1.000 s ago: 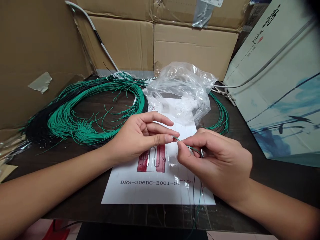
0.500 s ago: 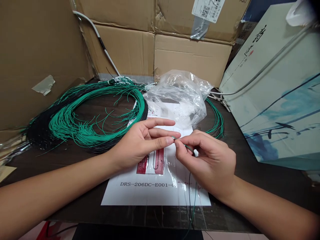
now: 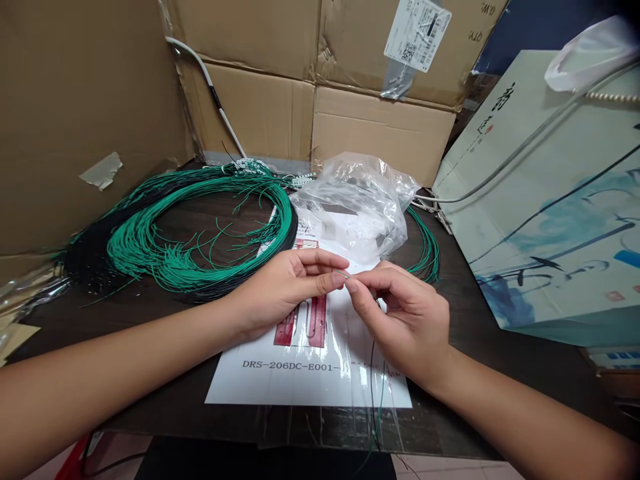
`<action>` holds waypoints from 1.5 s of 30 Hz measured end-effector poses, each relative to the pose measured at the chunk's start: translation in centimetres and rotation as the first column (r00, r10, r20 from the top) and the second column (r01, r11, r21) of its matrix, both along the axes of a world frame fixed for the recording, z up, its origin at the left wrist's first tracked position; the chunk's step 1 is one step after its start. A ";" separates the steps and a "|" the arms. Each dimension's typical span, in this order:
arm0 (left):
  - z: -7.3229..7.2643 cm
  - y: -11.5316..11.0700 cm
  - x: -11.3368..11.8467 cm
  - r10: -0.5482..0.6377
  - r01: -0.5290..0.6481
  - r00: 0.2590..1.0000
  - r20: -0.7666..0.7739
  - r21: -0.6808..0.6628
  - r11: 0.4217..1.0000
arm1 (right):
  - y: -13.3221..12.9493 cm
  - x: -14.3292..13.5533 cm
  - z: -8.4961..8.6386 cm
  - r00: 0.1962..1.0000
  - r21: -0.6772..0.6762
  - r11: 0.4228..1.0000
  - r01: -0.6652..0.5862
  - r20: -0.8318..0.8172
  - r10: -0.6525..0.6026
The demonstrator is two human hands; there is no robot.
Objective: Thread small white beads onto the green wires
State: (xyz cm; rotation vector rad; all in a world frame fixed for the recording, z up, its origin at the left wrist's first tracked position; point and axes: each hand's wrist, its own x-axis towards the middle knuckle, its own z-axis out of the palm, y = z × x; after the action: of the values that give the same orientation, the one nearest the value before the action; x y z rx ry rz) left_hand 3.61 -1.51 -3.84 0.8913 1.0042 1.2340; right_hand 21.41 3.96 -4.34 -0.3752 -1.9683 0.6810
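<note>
Both hands meet over a printed sheet point(image 3: 235, 387) lying on the dark table. My left hand point(image 3: 293, 283) pinches a thin wire end between thumb and fingers, and its tip shows just above the thumb. Close beside it, my right hand point(image 3: 407, 317) grips the same wires between thumb and forefinger. From under the right hand a black wire point(image 3: 373, 363) and a green wire point(image 3: 383, 380) hang down past the table's front edge. The fingertips hide most of the held part.
A big coil of green and black wires point(image 3: 133, 250) lies on the left. Behind the hands sits a crumpled clear plastic bag point(image 3: 363, 200), with a smaller green wire coil point(image 3: 426, 250) beside it. Cardboard boxes point(image 3: 260, 110) and a pale paper bag point(image 3: 540, 180) stand around.
The camera view has shifted slightly. My left fingers have closed in nearer to the thumb, and the wire end now shows above it. Both hands stay together at the wire.
</note>
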 end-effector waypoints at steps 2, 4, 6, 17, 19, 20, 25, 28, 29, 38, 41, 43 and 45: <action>0.0 0.0 -0.1 -0.026 0.027 0.999 0.023 -0.010 1.000 | 0.0 0.0 -0.1 1.000 -0.020 0.999 -0.027 -0.003 0.026; 0.1 -0.1 -0.2 -0.044 0.045 0.998 0.055 -0.025 0.999 | 0.1 0.0 -0.2 0.999 -0.052 0.997 -0.053 -0.013 0.052; 0.3 -0.2 -0.2 -0.043 0.046 0.996 0.081 -0.040 0.998 | 0.1 0.0 -0.4 0.996 -0.083 0.993 -0.079 -0.036 0.077; 0.6 -0.1 -0.2 0.038 -0.040 0.999 0.029 0.057 0.998 | -0.1 0.2 0.2 0.994 -0.337 0.936 -0.103 -0.068 0.085; 0.6 0.0 -0.3 0.051 -0.052 0.998 0.029 0.066 0.996 | -0.1 0.2 0.3 0.994 -0.380 0.920 -0.097 -0.080 0.071; 0.6 0.0 -0.3 0.050 -0.052 0.998 0.031 0.067 0.996 | -0.1 0.3 0.4 0.994 -0.410 0.908 -0.090 -0.086 0.060; 0.3 0.1 -0.3 0.016 -0.021 0.999 0.051 0.096 0.995 | -0.4 0.6 1.1 0.996 -0.549 0.832 -0.073 -0.075 0.038; 0.2 0.1 -0.3 -0.005 -0.006 0.996 0.086 0.137 0.991 | -0.7 0.7 1.4 0.999 -0.507 0.861 -0.047 -0.043 0.028; 0.1 0.1 -0.3 -0.011 -0.002 0.996 0.089 0.148 0.989 | -0.8 0.7 1.5 0.999 -0.490 0.871 -0.036 -0.032 0.023; 0.0 0.1 -0.3 -0.039 0.024 0.996 0.082 0.173 0.985 | -0.7 0.7 0.8 1.000 -0.410 0.912 -0.016 0.000 0.017; 0.0 0.1 -0.3 -0.034 0.021 0.997 0.072 0.175 0.984 | -0.7 0.8 0.7 1.000 -0.388 0.921 -0.019 -0.001 0.020; 0.0 0.1 -0.3 -0.029 0.018 0.997 0.065 0.173 0.985 | -0.8 0.8 0.7 1.000 -0.356 0.934 -0.023 -0.002 0.023; 0.0 0.1 -0.3 -0.026 0.015 0.998 0.061 0.170 0.985 | -0.8 0.8 0.6 1.000 -0.305 0.952 -0.018 -0.006 0.017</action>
State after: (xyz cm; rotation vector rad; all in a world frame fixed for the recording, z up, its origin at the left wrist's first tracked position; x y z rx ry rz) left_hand 3.32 -1.41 -3.86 0.9858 0.8474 1.3362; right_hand 22.17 3.20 -3.69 -0.5430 -1.8659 1.0011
